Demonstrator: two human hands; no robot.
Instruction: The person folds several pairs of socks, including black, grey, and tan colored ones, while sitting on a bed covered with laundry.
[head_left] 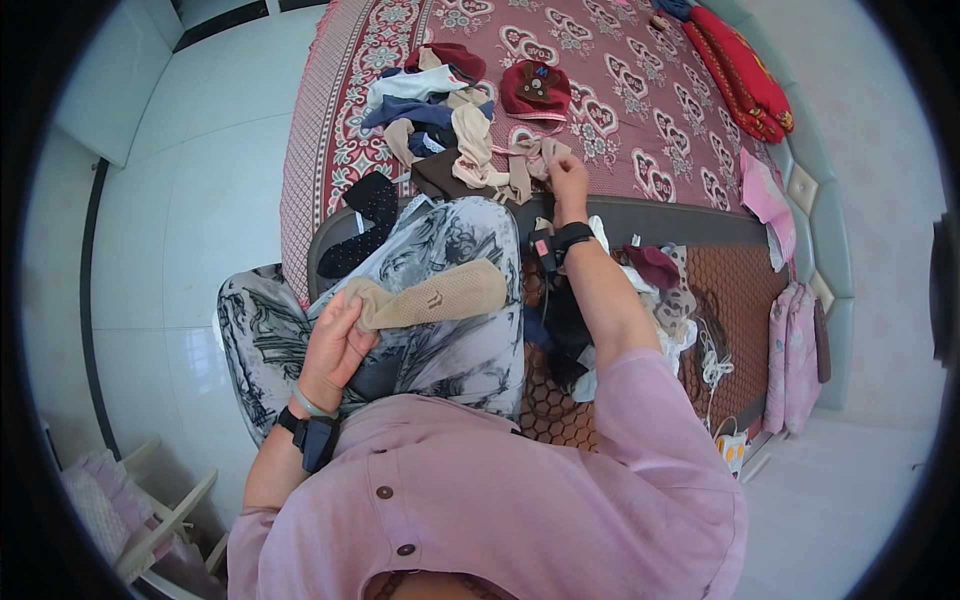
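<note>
My left hand (338,345) is closed on the bunched opening of a beige sock (445,297), whose foot end stretches right across my lap. Farther out, my right hand (569,182) has its fingers closed on the end of another beige sock (533,163) at the right side of a loose pile. That pile holds a cream sock (472,140), blue cloth (405,110), a white sock (400,88) and dark brown cloth (440,177). A black dotted sock (372,218) lies beside my knee, left of the pile.
A red cap (535,90) sits on the patterned bedspread (640,110) beyond my right hand. More small clothes (655,268) and a white cable (714,365) lie on the brown mat (745,310) to my right. A folded pink quilt (793,360) leans near the headboard.
</note>
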